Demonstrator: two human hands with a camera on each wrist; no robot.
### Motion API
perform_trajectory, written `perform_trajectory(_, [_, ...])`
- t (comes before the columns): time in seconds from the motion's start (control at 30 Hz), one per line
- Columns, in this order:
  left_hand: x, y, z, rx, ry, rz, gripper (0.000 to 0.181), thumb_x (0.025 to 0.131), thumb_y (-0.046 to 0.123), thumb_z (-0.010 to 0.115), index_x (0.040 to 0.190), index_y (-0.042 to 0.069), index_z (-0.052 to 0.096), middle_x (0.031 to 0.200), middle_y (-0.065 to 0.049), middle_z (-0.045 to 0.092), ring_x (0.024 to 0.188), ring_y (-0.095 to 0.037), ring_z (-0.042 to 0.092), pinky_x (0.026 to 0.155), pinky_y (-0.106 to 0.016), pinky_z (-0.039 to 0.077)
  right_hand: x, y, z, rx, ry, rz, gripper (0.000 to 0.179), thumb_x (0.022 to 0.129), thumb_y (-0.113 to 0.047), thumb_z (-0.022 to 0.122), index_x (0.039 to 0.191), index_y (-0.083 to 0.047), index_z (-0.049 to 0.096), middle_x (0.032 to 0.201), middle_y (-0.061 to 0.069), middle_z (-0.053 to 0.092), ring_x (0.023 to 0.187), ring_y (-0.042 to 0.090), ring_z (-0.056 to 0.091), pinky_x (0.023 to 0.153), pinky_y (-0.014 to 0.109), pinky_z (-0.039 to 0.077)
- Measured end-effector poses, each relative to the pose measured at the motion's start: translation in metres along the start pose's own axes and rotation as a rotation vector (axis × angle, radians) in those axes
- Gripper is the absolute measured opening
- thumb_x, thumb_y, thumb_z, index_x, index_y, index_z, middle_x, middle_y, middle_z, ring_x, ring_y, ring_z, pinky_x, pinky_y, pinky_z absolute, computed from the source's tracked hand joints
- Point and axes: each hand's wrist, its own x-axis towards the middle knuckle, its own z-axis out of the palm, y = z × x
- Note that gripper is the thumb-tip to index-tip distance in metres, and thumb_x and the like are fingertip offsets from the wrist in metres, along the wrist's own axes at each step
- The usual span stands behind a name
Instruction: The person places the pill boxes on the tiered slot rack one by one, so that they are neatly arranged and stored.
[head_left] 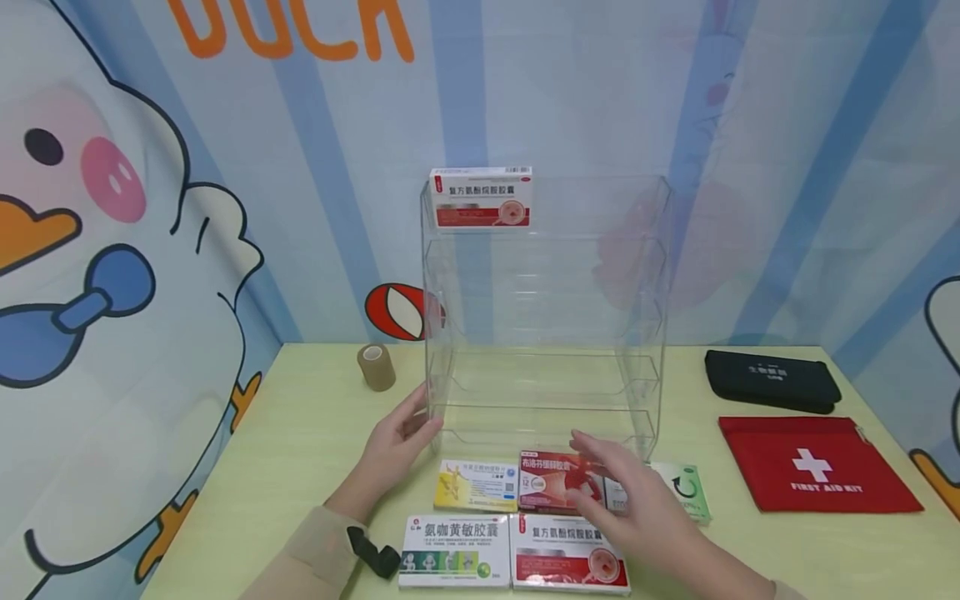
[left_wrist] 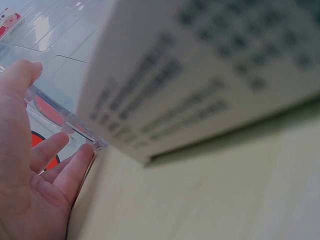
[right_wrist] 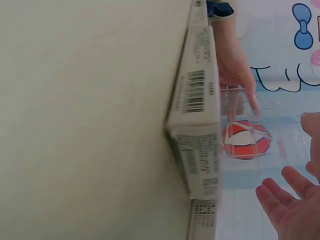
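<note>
Medicine boxes (head_left: 453,550) sit in two rows on the surface (head_left: 300,467), nearest one white and green, reading 氨咖黄敏胶囊; beside it, a red-and-white box (head_left: 570,554), 复方氨酚烷胺胶囊. Right hand (head_left: 633,504) hangs over the back row, fingers spread, nothing gripped. Back row: yellow-and-white box (head_left: 476,485), print mostly too small; red box (head_left: 543,479), 布洛芬缓释胶囊 plus "12"; green-and-white box (head_left: 682,492), partly covered, text unclear. Off to the right, red pouch (head_left: 817,496), white cross, "FIRST AID KIT". Left hand (head_left: 386,454) pinches the lower left side of the clear rack (head_left: 543,317), thumb and fingers either side of the wall. Step in hand looks like steadying or placing the rack before loading; next move probably calls for closing the right hand on one box by its edges and lifting it to a tier. Further back: black case (head_left: 772,381), pale characters not reliably legible; tan roll (head_left: 377,368), no label seen. One upper box (head_left: 482,198) stands at the rack's top left, also 复方氨酚烷胺胶囊. Behind everything, striped backdrop (head_left: 525,100), orange "DUCK" lettering cropped at top.
</note>
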Motion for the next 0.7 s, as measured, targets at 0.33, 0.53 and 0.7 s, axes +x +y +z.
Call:
perform_trajectory(0.33, [-0.001, 0.003, 0.002, 0.013, 0.009, 0.002, 0.068, 0.110, 0.031, 0.070, 0.171, 0.036, 0.040, 0.175, 0.002, 0.048, 0.150, -0.034, 0.061, 0.124, -0.048, 0.052, -0.022, 0.015, -0.006, 0.067, -0.177, 0.222, 0.078, 0.091, -0.050, 0.088, 0.160, -0.034, 0.055, 0.152, -0.010, 0.066, 0.142, 0.023, 0.062, 0.088, 0.026, 0.070])
perform_trajectory(0.53, [-0.001, 0.004, 0.000, 0.000, -0.001, 0.006, 0.069, 0.110, 0.030, 0.070, 0.171, 0.036, 0.039, 0.175, 0.001, 0.047, 0.151, -0.034, 0.060, 0.124, -0.045, 0.053, -0.028, 0.020, -0.007, 0.003, -0.261, 0.223, 0.068, 0.090, -0.058, 0.085, 0.152, -0.039, 0.063, 0.146, -0.015, 0.065, 0.142, 0.021, 0.058, 0.082, 0.024, 0.069])
perform_trajectory(0.7, [-0.001, 0.002, 0.000, 0.000, 0.002, -0.008, 0.070, 0.109, 0.031, 0.071, 0.171, 0.037, 0.039, 0.174, 0.001, 0.049, 0.151, -0.033, 0.060, 0.124, -0.046, 0.053, -0.032, 0.024, -0.005, -0.062, -0.309, 0.220, 0.064, 0.086, -0.063, 0.086, 0.144, -0.045, 0.066, 0.148, -0.015, 0.062, 0.141, 0.021, 0.056, 0.082, 0.030, 0.070])
